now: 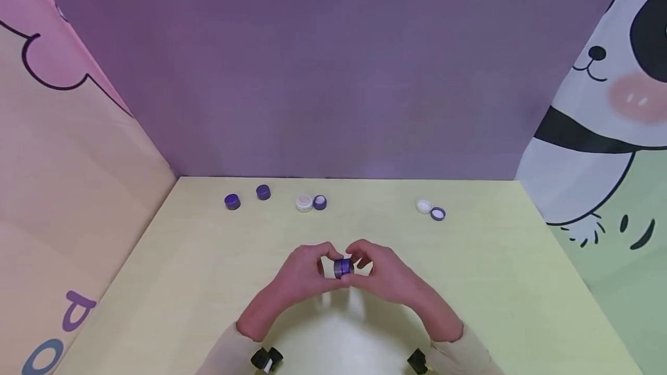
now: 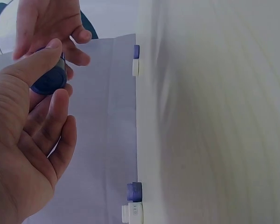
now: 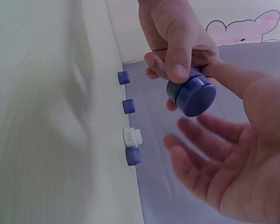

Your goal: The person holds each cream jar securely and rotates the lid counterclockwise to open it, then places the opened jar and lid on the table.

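A small round purple jar with its lid on is held above the table between my two hands. My left hand grips it by the side, thumb on one face and fingers behind, as the right wrist view shows. My right hand is close on the other side, its fingers loosely bent and apart from the jar. Its thumb reaches in behind the jar; whether it touches is hidden. In the right wrist view the lid faces toward my right palm.
On the pale table, two purple jars stand at the back left. An uncapped white jar touches an uncapped purple one. Further right lie a white lid and a purple lid, insides up. A purple wall closes the back.
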### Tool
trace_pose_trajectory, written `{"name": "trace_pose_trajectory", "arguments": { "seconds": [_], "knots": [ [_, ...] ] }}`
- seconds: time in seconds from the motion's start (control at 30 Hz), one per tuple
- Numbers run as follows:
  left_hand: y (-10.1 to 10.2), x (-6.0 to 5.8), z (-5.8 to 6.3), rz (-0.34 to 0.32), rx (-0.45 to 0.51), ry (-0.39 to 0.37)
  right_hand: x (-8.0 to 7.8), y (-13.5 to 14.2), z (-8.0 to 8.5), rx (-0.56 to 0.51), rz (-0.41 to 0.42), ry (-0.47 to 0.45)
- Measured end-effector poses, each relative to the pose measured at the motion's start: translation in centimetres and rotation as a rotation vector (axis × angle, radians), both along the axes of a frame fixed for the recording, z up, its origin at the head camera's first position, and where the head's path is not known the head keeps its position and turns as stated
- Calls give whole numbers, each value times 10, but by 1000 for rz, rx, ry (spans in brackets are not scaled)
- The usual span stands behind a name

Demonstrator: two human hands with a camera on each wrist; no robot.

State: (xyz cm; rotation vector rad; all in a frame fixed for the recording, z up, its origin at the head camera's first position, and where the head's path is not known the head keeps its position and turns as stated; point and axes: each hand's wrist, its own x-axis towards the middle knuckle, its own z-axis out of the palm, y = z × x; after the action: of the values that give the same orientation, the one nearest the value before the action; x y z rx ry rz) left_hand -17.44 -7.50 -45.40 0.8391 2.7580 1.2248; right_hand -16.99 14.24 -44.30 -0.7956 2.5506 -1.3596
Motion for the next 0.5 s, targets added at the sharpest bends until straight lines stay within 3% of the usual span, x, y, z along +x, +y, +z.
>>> {"name": "trace_pose_trajectory", "arguments": {
  "seconds": [0.23, 0.37, 0.5],
  "knots": [
    [0, 1, -2, 9, -13, -40, 1, -1, -6, 148, -127, -44],
    [-1, 1, -2, 5, -12, -45, 1, -2, -7, 176, -119, -61],
    [-2, 0, -1, -3, -23, -33, 0, -3, -6, 137, -71, -56]
  ]
}}
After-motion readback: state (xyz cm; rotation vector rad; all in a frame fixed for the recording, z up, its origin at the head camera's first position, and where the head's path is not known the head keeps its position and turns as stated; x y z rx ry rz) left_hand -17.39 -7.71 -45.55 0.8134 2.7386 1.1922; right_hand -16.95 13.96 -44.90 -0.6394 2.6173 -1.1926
